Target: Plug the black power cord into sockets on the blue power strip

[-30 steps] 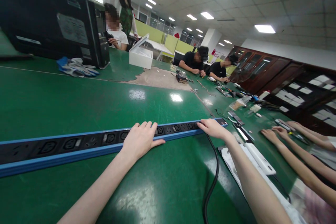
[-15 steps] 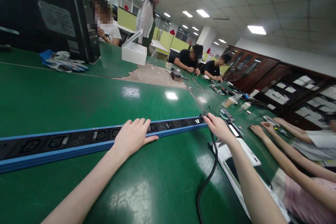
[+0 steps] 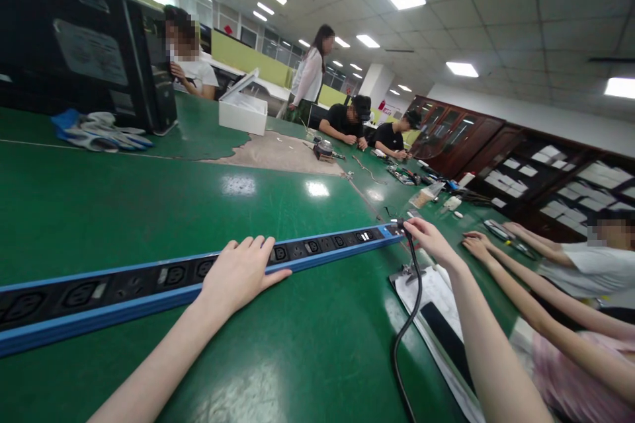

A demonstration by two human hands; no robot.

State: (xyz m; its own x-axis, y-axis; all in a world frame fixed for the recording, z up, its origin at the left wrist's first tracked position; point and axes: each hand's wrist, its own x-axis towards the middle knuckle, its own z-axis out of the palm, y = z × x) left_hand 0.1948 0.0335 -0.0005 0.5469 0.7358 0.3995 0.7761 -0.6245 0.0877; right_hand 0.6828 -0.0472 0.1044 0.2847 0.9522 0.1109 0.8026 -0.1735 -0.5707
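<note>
A long blue-and-black power strip (image 3: 312, 246) with a row of sockets lies across the green table. My left hand (image 3: 242, 274) is closed over its middle, fingers across the far edge and thumb along the near side. At the strip's right end, my right hand (image 3: 425, 238) pinches the black plug end of a thick black cable (image 3: 414, 314). The plug is partly hidden by my fingers, and I cannot tell whether it touches the strip. From there the cable hangs down over the table toward me.
A clipboard (image 3: 407, 274) with papers lies under my right forearm. Another person's hands (image 3: 479, 244) rest on the table at right. Gloves (image 3: 106, 132), a black computer case (image 3: 89, 46) and a white box (image 3: 243, 112) stand further back, with several people beyond.
My right hand has moved right with the plug, from over the sockets near the strip's end to its very tip, baring a blue section. My left hand keeps its hold. The view has shifted slightly.
</note>
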